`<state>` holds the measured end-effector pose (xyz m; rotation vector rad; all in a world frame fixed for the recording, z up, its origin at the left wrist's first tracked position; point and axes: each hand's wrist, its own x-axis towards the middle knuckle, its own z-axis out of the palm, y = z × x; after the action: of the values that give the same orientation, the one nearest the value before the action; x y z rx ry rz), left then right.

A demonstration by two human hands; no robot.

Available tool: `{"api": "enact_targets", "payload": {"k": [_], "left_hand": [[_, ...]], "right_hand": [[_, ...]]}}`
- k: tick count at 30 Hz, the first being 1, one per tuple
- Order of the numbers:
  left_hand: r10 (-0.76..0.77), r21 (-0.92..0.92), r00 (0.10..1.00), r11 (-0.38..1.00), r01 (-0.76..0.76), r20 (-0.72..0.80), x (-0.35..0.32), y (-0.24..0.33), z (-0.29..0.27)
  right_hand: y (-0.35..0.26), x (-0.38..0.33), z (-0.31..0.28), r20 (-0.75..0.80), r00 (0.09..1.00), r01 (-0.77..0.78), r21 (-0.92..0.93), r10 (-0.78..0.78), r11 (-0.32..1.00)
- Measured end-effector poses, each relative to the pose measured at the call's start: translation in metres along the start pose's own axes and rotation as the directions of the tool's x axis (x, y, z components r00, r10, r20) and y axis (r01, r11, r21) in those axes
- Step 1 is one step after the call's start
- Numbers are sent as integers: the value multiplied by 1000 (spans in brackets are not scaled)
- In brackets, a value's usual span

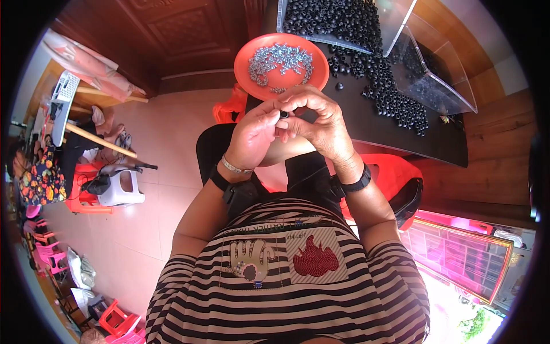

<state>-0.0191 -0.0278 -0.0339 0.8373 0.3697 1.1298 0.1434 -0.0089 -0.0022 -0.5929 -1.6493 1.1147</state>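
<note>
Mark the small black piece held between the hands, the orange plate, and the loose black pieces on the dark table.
Small black piece (284, 114): head view, its visible middle.
Orange plate (242, 64): head view, left rim.
Loose black pieces (395, 102): head view, mid-spread.

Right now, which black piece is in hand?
The black piece held where the left hand and right hand meet; the other pieces lie beyond both hands.

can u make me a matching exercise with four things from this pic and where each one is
Things:
1. small black piece
2. silver pieces
3. loose black pieces
4. white stool

Places:
A. on the red plate
B. off to the person's left
C. between left grip and right grip
D. on the dark table

Pairs: 1-C, 2-A, 3-D, 4-B
</note>
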Motion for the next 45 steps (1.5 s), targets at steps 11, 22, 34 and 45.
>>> {"api": "enact_targets", "payload": {"k": [11, 22, 34, 45], "left_hand": [[-51, 90, 992, 994, 62, -118, -30, 8, -16], [10, 113, 975, 993, 15, -222, -43, 16, -27], [1, 100, 969, 995, 24, -249, -50, 14, -35], [-15, 107, 966, 993, 44, -257, -53, 15, -34]], "right_hand": [[-6, 20, -9, 230, 971, -4, -239, 60, 971], [45, 79, -47, 351, 926, 281, -886, 140, 368], [27, 101, -53, 197, 929, 18, -869, 312, 495], [49, 99, -34, 502, 849, 354, -772, 164, 528]]}}
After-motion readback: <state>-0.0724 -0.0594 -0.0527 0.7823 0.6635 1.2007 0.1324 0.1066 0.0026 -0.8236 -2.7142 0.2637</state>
